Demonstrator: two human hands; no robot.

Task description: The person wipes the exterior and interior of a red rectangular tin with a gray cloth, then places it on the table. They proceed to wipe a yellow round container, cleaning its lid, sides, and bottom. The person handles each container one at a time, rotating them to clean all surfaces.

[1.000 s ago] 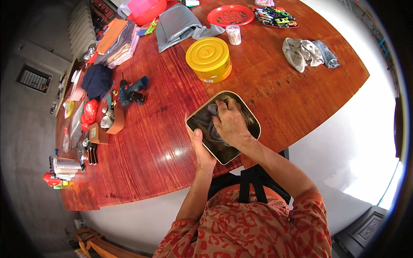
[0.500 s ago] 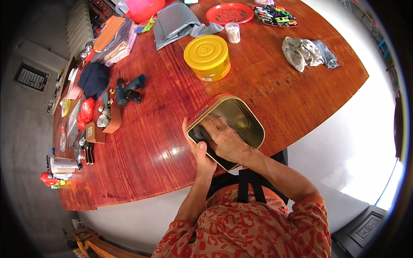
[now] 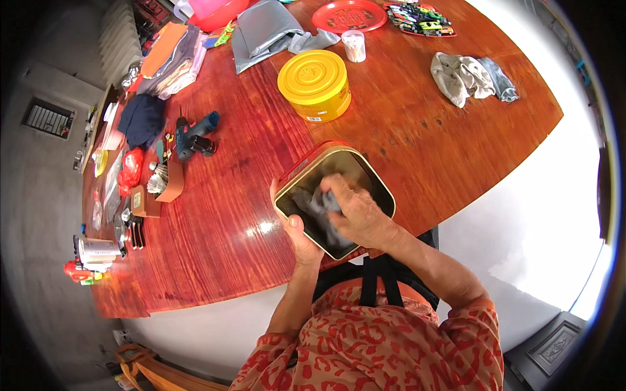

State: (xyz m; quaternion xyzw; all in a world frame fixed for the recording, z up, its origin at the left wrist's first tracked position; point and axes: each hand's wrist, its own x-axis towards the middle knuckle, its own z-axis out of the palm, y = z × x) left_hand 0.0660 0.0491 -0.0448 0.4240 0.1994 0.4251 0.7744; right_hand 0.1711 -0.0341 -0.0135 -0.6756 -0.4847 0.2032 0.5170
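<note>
A square-shaped red and gold tin [image 3: 377, 183] with rounded corners is tilted at the table's near edge, its open mouth toward me. My left hand [image 3: 298, 234] grips its left side, thumb over the rim and fingers behind the wall. Inside the tin, my right hand [image 3: 357, 210] is closed on a crumpled grey cloth [image 3: 317, 203], which is partly smeared by motion. Beyond the tin stands a round yellow tub [image 3: 314, 85] with its lid on.
On the wooden table [image 3: 235, 176], a cordless drill [image 3: 194, 137] lies to the left, near a small box of utensils [image 3: 171, 181]. Crumpled cloths [image 3: 466, 78] lie right. Farther back are a cup of cotton swabs [image 3: 354, 47], a red tray [image 3: 349, 15] and a grey bag [image 3: 264, 32].
My right hand has moved within the tin, away from its left wall, and more of the grey cloth shows. The tin has shifted slightly left in my left hand.
</note>
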